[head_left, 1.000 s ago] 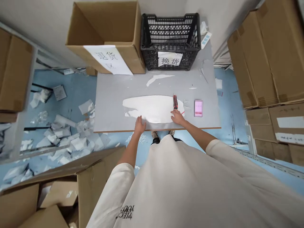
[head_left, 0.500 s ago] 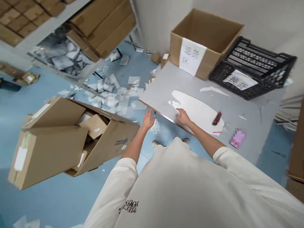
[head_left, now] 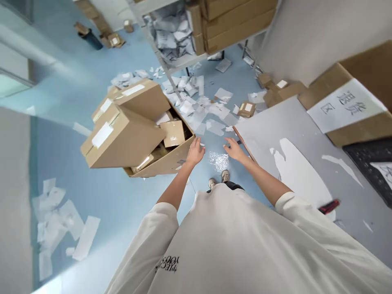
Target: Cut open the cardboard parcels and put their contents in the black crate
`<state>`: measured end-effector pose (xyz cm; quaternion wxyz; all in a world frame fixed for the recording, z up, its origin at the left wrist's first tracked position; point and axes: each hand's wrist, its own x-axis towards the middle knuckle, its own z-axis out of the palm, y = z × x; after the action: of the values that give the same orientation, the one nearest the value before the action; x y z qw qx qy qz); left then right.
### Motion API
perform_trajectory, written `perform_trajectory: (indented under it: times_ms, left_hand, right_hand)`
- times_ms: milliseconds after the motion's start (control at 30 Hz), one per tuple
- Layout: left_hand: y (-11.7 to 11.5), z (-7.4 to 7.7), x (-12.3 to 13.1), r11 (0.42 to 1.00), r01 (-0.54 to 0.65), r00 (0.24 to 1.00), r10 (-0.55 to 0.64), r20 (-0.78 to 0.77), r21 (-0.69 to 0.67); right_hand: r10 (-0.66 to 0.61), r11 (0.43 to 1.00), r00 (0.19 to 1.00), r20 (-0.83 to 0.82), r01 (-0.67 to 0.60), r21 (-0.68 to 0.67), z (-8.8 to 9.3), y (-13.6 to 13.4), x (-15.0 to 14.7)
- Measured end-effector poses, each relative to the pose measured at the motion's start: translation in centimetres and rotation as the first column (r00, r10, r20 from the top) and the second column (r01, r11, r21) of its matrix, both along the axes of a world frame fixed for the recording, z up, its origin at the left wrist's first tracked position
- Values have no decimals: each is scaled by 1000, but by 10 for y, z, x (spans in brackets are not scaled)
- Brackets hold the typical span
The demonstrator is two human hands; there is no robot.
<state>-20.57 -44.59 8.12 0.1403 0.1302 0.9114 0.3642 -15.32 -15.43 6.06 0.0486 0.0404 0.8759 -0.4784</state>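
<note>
Hovering the left hand (head_left: 196, 150), fingers spread and empty, just beside the rim of a tipped open carton (head_left: 161, 164) at its nine o'clock. Holding the right hand (head_left: 234, 149) open too, gripping nothing, near the corner of the grey table (head_left: 275, 122) at its three o'clock; red cutter (head_left: 329, 206) well apart at four o'clock.

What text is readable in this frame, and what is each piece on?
"退货区": paper sign on the cardboard box, seen rotated.
Shirt print: upside down, too blurred to read.
Crate sign on the black crate: cut off, unreadable.
White labels on the floor boxes: nothing legible.
</note>
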Motion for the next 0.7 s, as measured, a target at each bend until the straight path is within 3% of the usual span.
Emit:
perform_trajectory:
  times_ms: [167,333,533,700]
  left_hand:
    - [-48,11,5,966,-255,966,257,-37,47]
    - [-113,39,15,877,-475,862,480,-163,70]
    - [-207,76,26,750,-656,700,645,-306,83]
    - [-289,95,22,618,-776,553,763,-334,128]
  right_hand:
    - [215,976,977,-16,-215,-36,8,-49,-74]
    - [414,907,908,-69,-417,-52,26,-127,-131]
    - [500,849,854,-143,-516,-113,60,-234,-166]
    - [501,840,844,-193,-528,-124,91,-310,-194]
